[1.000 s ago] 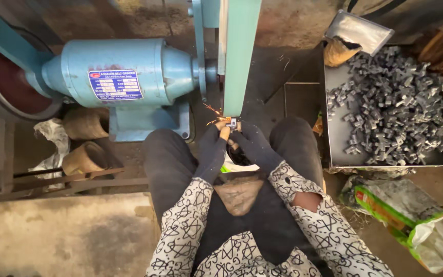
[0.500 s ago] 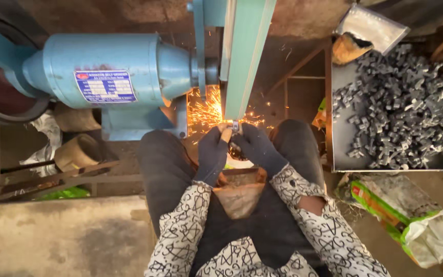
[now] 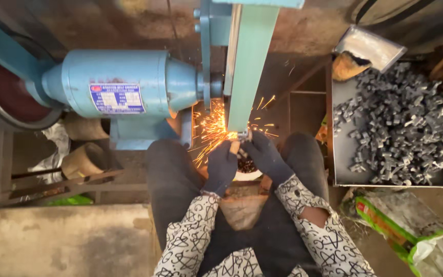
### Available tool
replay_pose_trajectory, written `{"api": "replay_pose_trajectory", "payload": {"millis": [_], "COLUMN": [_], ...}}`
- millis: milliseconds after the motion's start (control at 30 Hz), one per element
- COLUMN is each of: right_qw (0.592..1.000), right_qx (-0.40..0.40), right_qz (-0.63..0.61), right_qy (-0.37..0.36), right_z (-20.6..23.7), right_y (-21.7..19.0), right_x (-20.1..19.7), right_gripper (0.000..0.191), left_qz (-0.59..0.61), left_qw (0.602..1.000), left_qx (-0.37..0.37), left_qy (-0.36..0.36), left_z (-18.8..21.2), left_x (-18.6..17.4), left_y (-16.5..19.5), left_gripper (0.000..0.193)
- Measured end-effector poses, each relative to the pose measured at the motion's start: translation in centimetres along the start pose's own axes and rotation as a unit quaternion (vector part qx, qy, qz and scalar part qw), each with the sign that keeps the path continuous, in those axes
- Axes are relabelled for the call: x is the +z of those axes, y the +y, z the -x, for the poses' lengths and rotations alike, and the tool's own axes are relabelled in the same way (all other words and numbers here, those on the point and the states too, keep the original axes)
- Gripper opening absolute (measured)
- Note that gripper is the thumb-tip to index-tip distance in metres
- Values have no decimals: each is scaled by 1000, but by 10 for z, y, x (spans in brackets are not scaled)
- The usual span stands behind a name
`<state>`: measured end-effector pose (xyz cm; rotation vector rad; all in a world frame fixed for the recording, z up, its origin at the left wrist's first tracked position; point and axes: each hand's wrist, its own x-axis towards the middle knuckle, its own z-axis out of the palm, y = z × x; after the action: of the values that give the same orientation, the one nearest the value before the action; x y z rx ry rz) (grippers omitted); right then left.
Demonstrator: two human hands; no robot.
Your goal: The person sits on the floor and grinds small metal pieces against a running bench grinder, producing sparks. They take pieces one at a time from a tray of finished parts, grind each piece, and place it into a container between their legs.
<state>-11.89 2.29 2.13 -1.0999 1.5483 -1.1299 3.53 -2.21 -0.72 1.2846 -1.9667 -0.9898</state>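
Observation:
Both of my hands wear dark gloves and meet at the lower end of a green sanding belt (image 3: pixel 249 66). My left hand (image 3: pixel 221 166) and my right hand (image 3: pixel 263 155) pinch a small metal part (image 3: pixel 242 136) between them and hold it against the belt. Orange sparks (image 3: pixel 212 128) spray to the left of the part. A white bowl (image 3: pixel 246 172) with dark pieces sits just below my hands, between my knees.
A blue motor housing (image 3: pixel 124 87) drives the belt, with a red disc (image 3: pixel 8 97) at far left. A metal tray (image 3: pixel 342 177) at right holds several grey metal parts (image 3: pixel 398 125). A green and white sack (image 3: pixel 411 231) lies at lower right. A concrete slab (image 3: pixel 62 241) is at lower left.
One second ago there were barely any sparks; then a wide burst flared. Sparks still fly leftward, and my hands stay at the belt's lower end.

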Motion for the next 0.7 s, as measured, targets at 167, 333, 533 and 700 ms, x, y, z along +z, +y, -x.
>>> {"api": "replay_pose_trajectory", "payload": {"millis": [167,333,533,700], "right_qw": [966,975,963,994], "right_qx": [-163,-112,67,38], "right_qz": [191,162,-261,-96], "right_qy": [54,106,19,47], "right_z": [12,35,37,32], "right_y": [-5,-18,-26,-19], "right_x": [-11,-2,19,13], "right_gripper": [20,16,18,19], "left_qz": [175,364,443,380], "left_qw": [984,928,886,918], "left_qx": [-16,-42,-119,-78], "left_qy": [-39,-65,-68,-77], "left_z": [1,12,12,9], "left_x": [0,-6,-9,-12], "left_y": [-5,1,3,9], "left_gripper": [26,28,26,28]}}
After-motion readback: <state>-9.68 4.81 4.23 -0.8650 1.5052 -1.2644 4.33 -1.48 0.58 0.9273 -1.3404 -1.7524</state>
